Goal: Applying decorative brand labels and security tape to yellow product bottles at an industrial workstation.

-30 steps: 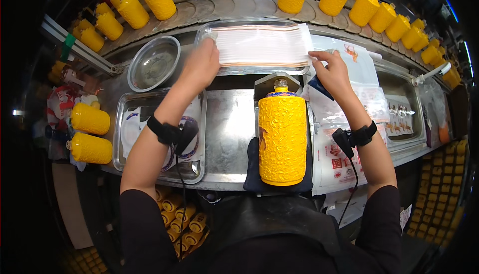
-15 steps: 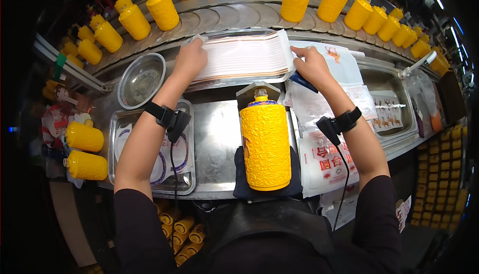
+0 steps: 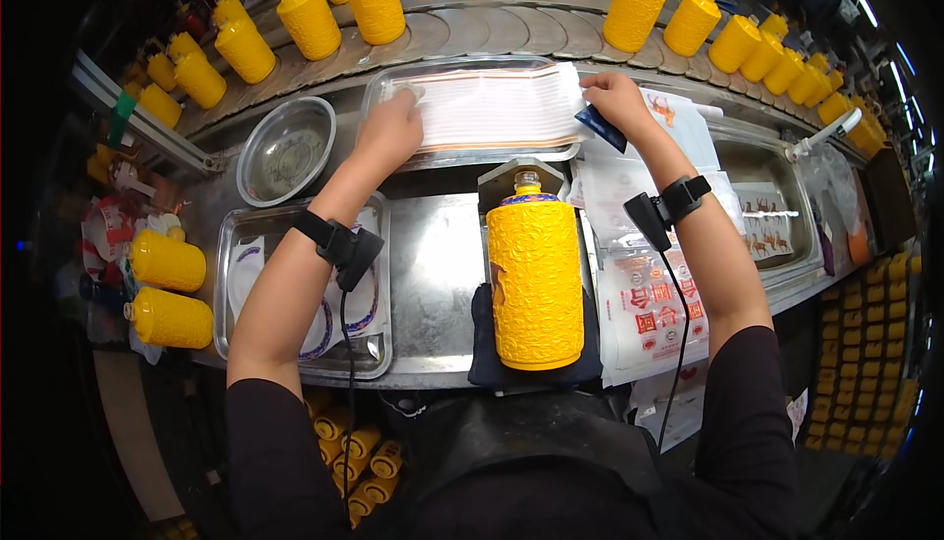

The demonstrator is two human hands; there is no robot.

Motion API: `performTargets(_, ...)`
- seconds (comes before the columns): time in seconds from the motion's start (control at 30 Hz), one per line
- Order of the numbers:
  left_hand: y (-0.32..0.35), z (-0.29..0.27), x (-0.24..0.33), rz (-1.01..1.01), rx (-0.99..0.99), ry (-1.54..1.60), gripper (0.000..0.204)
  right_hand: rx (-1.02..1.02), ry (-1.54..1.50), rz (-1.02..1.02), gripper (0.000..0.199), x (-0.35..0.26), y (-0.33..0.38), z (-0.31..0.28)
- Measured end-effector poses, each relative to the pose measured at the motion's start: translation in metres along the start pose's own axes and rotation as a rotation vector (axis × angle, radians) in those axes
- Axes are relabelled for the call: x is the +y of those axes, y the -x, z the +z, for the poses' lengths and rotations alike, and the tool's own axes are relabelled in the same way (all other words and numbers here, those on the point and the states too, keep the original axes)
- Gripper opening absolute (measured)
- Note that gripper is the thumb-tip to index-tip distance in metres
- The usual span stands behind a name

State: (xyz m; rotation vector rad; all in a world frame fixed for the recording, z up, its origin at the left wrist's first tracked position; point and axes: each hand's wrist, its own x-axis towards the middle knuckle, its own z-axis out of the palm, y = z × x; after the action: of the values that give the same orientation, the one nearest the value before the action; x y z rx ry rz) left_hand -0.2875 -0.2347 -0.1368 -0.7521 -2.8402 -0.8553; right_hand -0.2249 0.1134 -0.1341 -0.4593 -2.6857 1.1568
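Note:
A white sheet with thin stripes [image 3: 497, 107] lies over a shallow metal tray [image 3: 551, 155] in front of me. My left hand [image 3: 393, 129] is closed at the sheet's left end, its fingertips pinching the edge. At the opposite end, my right hand [image 3: 618, 107] has its fingertips by the sheet's right edge. Within that right hand's grip sits a flat dark-blue piece [image 3: 602, 129], partly hidden. Nearest to me, a yellow embossed bottle [image 3: 536, 289] rests on a dark cloth [image 3: 484, 348], with a blue patterned band round its neck.
A conveyor [image 3: 482, 33] carries several yellow bottles across the back. Left stand a clear bowl [image 3: 287, 151] and a tray [image 3: 385, 343] with patterned curved strips. Printed sheets [image 3: 649, 319] and a sink basin [image 3: 811, 255] with decals are on the right. Two yellow bottles [image 3: 169, 289] lie far left.
My left hand has shifted right and slightly down along the sheet's left end. My right hand has risen slightly, showing more of the blue piece. The conveyor's bottles have moved along.

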Motion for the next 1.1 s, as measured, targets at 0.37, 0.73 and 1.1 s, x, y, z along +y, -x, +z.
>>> performTargets(0.37,0.002,0.000,-0.001,0.033,0.013,0.057,0.030,-0.017,0.256,-0.021,0.026,-0.011,-0.032,-0.003)
performTargets(0.73,0.000,0.001,0.000,0.028,0.017,-0.022,0.018,0.025,0.484,-0.197,0.038,-0.023,-0.072,0.009)
performTargets(1.1,0.002,0.000,0.006,-0.007,0.004,-0.031,0.017,-0.091,0.554,-0.223,0.019,-0.060,-0.079,0.020)
